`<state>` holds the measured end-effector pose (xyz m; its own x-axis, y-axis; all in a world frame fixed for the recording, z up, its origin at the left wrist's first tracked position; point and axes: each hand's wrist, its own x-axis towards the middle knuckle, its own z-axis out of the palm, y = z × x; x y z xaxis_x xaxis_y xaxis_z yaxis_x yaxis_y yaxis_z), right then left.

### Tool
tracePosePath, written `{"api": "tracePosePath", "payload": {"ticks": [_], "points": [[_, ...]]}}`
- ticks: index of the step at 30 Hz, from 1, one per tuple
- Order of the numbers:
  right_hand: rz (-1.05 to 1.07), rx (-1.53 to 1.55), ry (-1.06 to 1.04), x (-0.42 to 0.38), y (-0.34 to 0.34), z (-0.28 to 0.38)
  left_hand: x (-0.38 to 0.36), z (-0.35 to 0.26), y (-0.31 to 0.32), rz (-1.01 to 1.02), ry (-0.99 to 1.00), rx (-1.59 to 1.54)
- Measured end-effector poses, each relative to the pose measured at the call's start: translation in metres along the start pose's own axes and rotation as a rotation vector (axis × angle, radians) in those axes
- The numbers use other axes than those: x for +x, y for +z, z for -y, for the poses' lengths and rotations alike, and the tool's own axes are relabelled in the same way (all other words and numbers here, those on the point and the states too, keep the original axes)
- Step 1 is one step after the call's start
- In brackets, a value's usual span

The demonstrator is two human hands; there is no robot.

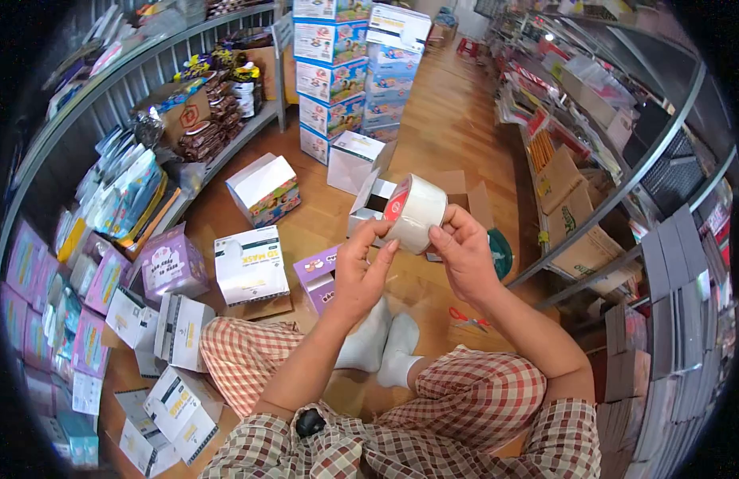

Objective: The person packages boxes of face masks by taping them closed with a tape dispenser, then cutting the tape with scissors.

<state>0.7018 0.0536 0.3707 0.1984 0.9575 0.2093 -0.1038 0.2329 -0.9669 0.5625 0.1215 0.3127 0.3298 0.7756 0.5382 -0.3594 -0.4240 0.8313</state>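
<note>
A wide roll of clear tape [424, 214] with a red label inside its core is held up in front of me, above my feet. My left hand [363, 267] grips its lower left edge between thumb and fingers. On the right side, my right hand [464, 249] pinches the roll with the thumb on its face. Below the right hand, red-handled scissors [470, 320] lie on the wooden floor. Behind the roll stands an open white box [368, 209], partly hidden by it. A purple box [315, 279] sits just beyond my left forearm.
White mask boxes [250, 265] and a closed purple box [174, 263] stand at left, with opened boxes [182, 411] nearer me. Tall stacked cartons [329, 80] rise ahead. Loaded shelves line both sides; a metal rail [625, 188] runs along the right. A dark green round thing [499, 254] is partly hidden.
</note>
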Motion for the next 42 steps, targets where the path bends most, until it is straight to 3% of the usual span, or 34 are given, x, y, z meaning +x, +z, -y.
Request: {"api": "tracePosePath", "payload": {"ticks": [6, 8, 18, 23, 29, 38, 42], "points": [[0.081, -0.093, -0.137, -0.006, 0.021, 0.017, -0.007, -0.01, 0.0, -0.097, 0.09, -0.172], [0.119, -0.106, -0.174, -0.007, 0.023, 0.019, -0.008, -0.022, 0.001, -0.106, 0.054, -0.301], [0.19, -0.175, -0.379, -0.008, 0.041, 0.03, -0.006, -0.058, 0.001, -0.185, -0.033, -0.353], [0.206, -0.141, -0.366, -0.008, 0.043, 0.034, -0.006, -0.063, 0.003, -0.224, 0.047, -0.405], [0.2, -0.189, -0.341, -0.011, 0.043, 0.034, -0.012, -0.063, 0.001, -0.198, -0.031, -0.409], [0.178, -0.382, -0.395, -0.013, 0.043, 0.032, -0.016, -0.055, 0.003, -0.242, -0.11, -0.532], [0.165, -0.625, -0.551, -0.013, 0.042, 0.032, -0.016, -0.052, 0.004, -0.259, -0.099, -0.572]]}}
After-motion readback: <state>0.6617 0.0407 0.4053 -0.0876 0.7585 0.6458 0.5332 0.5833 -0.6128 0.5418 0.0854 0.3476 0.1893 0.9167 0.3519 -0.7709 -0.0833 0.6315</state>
